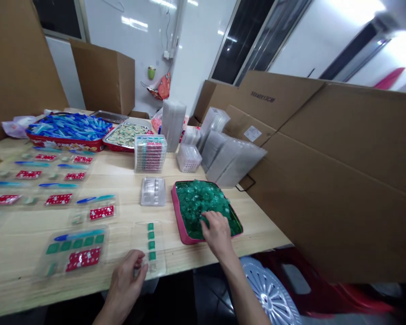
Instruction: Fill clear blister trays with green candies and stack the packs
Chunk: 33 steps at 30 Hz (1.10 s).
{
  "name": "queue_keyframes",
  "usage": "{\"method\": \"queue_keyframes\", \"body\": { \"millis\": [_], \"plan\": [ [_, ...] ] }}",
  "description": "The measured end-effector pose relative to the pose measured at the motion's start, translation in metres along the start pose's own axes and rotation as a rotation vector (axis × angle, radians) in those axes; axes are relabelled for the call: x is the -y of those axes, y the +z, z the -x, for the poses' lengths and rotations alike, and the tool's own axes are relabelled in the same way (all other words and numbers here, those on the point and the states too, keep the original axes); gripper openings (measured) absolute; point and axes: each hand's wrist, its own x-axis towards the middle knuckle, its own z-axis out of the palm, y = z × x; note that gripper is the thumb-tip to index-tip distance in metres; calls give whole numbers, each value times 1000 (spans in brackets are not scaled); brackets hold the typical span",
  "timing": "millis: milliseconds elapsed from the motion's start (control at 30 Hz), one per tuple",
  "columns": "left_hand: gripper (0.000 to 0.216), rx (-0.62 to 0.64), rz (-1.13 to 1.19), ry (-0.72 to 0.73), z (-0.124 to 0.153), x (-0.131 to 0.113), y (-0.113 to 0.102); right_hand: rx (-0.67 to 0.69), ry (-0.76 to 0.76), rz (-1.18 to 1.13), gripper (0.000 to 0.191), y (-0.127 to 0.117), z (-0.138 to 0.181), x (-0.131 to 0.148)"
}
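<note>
Wooden table [123, 212], cropped, right hand [218, 230] at green pieces [196, 198], grip unclear

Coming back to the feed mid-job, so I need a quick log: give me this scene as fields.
left hand: at clear tray's near-left side; contact unclear
right hand: among green pieces in pink tin; grip unclear
clear tray: four green squares in a column; nearest slot lacks one
filled tray: blue stick, red packet, five green squares
</note>
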Motion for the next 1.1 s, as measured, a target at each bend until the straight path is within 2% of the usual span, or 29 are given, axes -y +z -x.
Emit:
{"method": "queue_keyframes", "body": {
  "millis": [67, 167, 233, 300, 433, 533, 667, 733, 800, 967, 1100],
  "plan": [
    [15, 1, -6, -3, -1, -1, 0, 44, 4, 99, 19, 0, -5, -15],
    [15, 12, -11, -7, -1, 0, 0, 64, 22, -5, 21, 1, -4, -24],
    [15, 19, -11, 0, 0, 1, 0, 20, 115, -233, 17, -1, -1, -23],
    [15, 30, -7, 10, 0, 0, 0, 3, 258, -580, 20, -5, 3, -16],
    [12, 26, 8, 12, 0, -10, -3, 139, 524, -1253, 34, -9, 12, 11],
    [11, 9, 45, 0, -1, -20, -5, 247, 618, -1479, 33, -6, 20, 36],
    [8, -14, 64, -28, 1, -25, -10, 358, 653, -1555, 31, 7, 30, 56],
    [8, -33, 72, -29, 3, -24, -12, 377, 596, -1466, 31, 14, 36, 62],
    [9, -41, 76, -22, 7, -21, -14, 400, 477, -1307, 30, 20, 42, 66],
    [12, -42, 50, 5, 12, -17, -13, 465, 53, -884, 10, 25, 57, 78],
    [15, -37, 20, 17, 13, -15, -12, 469, -223, -681, 18, 29, 63, 89]
  ]
}}
